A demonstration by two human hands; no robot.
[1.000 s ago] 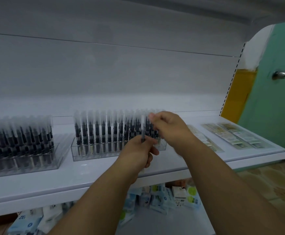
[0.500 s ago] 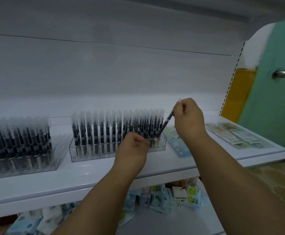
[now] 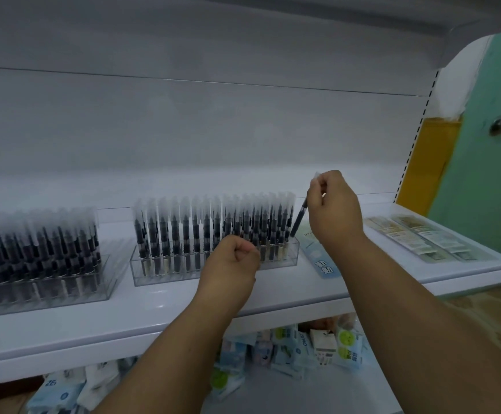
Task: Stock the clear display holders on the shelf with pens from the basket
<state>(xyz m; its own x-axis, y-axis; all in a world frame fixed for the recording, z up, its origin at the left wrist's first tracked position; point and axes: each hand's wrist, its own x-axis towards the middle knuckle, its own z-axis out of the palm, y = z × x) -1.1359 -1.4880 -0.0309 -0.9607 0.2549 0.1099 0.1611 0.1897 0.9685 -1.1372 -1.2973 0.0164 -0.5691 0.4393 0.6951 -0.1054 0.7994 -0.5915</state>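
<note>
Pinching pen (image 3: pixel 298 221) tilted in right hand (image 3: pixel 334 212) to feed holder (image 3: pixel 213 264) end slot; left hand (image 3: pixel 233 259) fisted, contents hidden.

The picture is lit softly and a bit dimly, with a cool, hazy look. The pens (image 3: pixel 213 231) are blurred, mostly at the left. Straight lines of the shelf (image 3: pixel 153 318) are bent near the edges.

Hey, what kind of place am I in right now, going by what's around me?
Most likely a small stationery or general shop. A white retail shelf carries clear display holders packed with upright pens, and packaged goods are stacked on the shelf below.
</note>
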